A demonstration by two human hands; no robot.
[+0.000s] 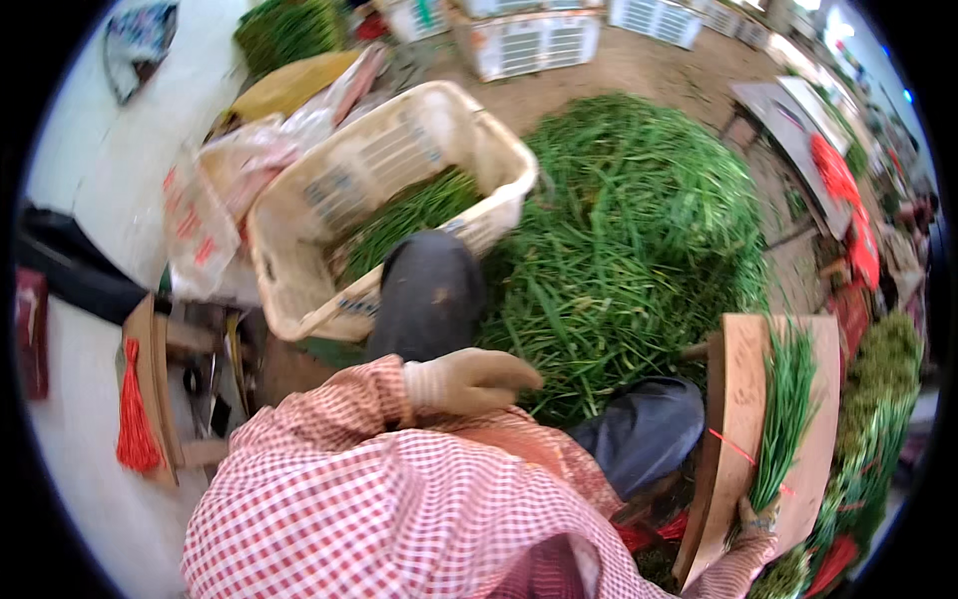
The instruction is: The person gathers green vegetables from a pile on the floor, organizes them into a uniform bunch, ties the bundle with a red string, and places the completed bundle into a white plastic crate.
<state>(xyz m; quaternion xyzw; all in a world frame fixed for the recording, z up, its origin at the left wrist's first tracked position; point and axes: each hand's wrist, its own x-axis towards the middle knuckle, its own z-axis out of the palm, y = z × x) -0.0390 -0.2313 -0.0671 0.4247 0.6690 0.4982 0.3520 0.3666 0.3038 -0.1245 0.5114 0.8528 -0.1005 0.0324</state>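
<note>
My right hand [758,517], partly hidden by its sleeve, closes round the lower end of a bunch of chives [786,409]. The bunch lies lengthwise on a brown wooden board [816,429] to my right. A thin red tie [733,445] crosses the board and passes under the bunch, its other end showing on the far side. My left hand [473,381], in a pale knitted glove, is held over my lap with its fingers stretched out and nothing in them. Beyond my knees spreads a large heap of loose chives [629,230].
A cream plastic crate [384,150] with some chives inside stands ahead on the left. Red ties hang from a wooden stand [135,419] at far left. Tied bunches [868,479] are piled beyond the board. White crates [539,45] stand at the back; a low table [793,140] is at right.
</note>
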